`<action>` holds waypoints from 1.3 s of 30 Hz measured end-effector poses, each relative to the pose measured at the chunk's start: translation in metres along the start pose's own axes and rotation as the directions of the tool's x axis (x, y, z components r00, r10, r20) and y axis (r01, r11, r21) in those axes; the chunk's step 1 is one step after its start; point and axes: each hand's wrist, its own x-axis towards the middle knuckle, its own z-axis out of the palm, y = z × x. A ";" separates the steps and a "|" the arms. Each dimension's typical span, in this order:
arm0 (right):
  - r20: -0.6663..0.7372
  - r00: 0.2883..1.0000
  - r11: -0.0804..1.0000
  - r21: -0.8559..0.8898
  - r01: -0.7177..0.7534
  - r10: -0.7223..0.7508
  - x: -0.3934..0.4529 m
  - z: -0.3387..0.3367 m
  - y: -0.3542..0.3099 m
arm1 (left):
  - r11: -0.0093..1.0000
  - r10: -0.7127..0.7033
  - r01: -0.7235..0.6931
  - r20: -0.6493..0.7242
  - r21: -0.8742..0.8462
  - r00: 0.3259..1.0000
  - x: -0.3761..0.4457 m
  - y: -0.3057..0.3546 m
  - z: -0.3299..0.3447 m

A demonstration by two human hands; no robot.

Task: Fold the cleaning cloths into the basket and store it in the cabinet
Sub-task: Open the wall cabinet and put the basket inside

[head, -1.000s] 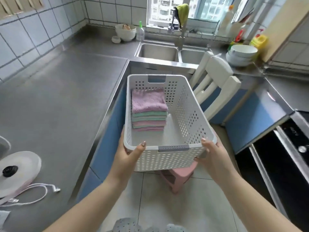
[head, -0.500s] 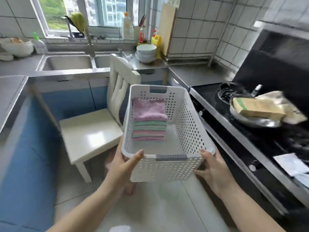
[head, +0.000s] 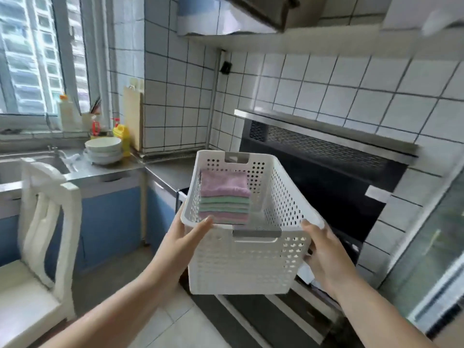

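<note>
A white perforated plastic basket (head: 241, 262) is held up in the air in front of me, its near end with a grey handle strip towards me. Inside it, against the far left wall, lies a neat stack of folded cleaning cloths (head: 224, 197), pink on top, then green and pink layers. My left hand (head: 180, 244) grips the near left corner, thumb over the rim. My right hand (head: 324, 257) grips the near right corner, thumb on the rim and fingers under the side.
A white chair (head: 47, 209) stands at the left. Behind it run blue lower cabinets (head: 110, 222) under a steel counter with stacked bowls (head: 103, 149) and bottles. A black stove unit (head: 326, 177) fills the right; a range hood (head: 251, 13) hangs above.
The basket has been lifted higher and the view has swung right and upward, from the sink side to the stove wall and hood. Both hands keep the same hold.
</note>
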 end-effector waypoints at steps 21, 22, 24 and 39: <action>-0.281 0.890 0.932 -0.160 0.326 -0.360 0.126 -0.011 -0.292 | 0.917 0.394 -0.393 0.319 -0.072 0.862 0.255 0.176 0.094; -0.287 0.882 0.926 -0.168 0.338 -0.374 0.130 -0.007 -0.304 | 0.911 0.407 -0.406 0.322 -0.073 0.855 0.263 0.184 0.095; -0.291 0.853 0.901 -0.181 0.395 -0.433 0.143 0.002 -0.333 | 0.890 0.449 -0.449 0.333 -0.083 0.829 0.285 0.204 0.096; -0.329 0.666 0.740 -0.373 0.560 -0.670 0.225 0.045 -0.504 | 0.776 0.620 -0.622 0.307 -0.104 0.722 0.420 0.326 0.120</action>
